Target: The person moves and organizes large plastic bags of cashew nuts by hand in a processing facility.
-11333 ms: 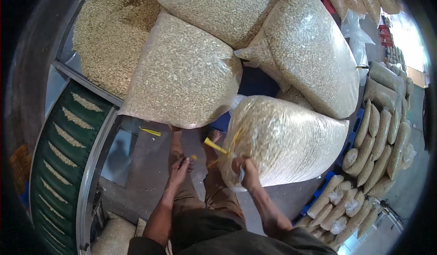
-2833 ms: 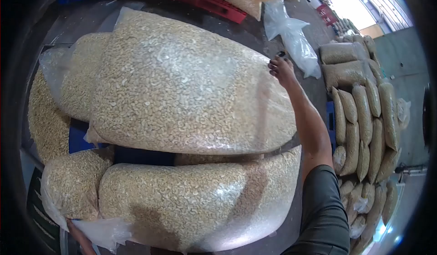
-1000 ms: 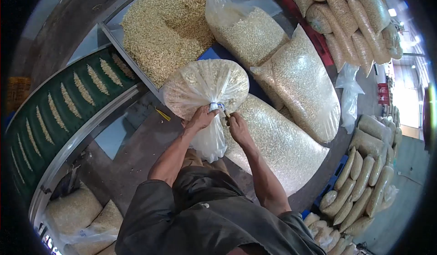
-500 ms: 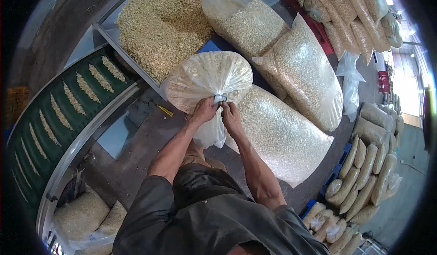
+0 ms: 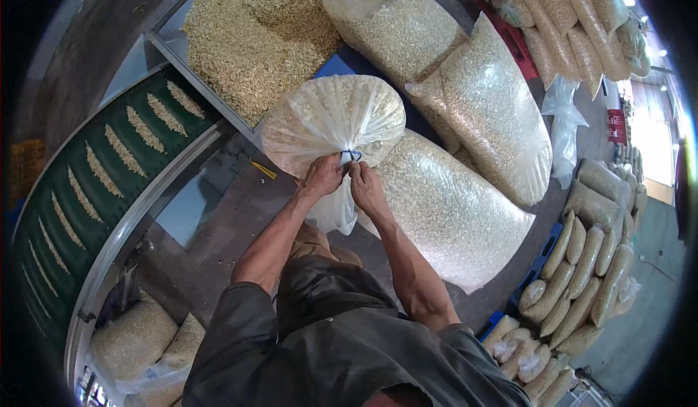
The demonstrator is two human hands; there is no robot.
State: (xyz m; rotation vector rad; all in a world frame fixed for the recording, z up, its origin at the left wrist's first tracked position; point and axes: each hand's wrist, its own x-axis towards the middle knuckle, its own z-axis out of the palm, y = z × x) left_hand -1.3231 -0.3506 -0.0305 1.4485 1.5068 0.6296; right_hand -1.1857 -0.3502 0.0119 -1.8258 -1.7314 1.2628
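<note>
A full clear plastic bag (image 5: 327, 116) of pale flakes stands in front of me, its neck gathered and wrapped with a blue tie (image 5: 352, 153). My left hand (image 5: 325, 175) is closed on the gathered neck just below the tie. Close beside it, my right hand (image 5: 367, 187) pinches at the tie's end, fingers pressed together. The loose top of the bag hangs below both hands. Another filled bag (image 5: 451, 211) lies to the right of the neck.
A tray heaped with flakes (image 5: 254, 36) is at the upper left, beside a green cleated conveyor (image 5: 73, 203). Filled bags (image 5: 494, 109) lie behind. Stacked bags (image 5: 582, 276) sit on blue pallets at right. A yellow strip (image 5: 263, 169) lies on the floor.
Both hands stay at the bag's neck; my right hand has shifted slightly at the tie. The view has moved a little, and the flake strips on the conveyor have shifted.
</note>
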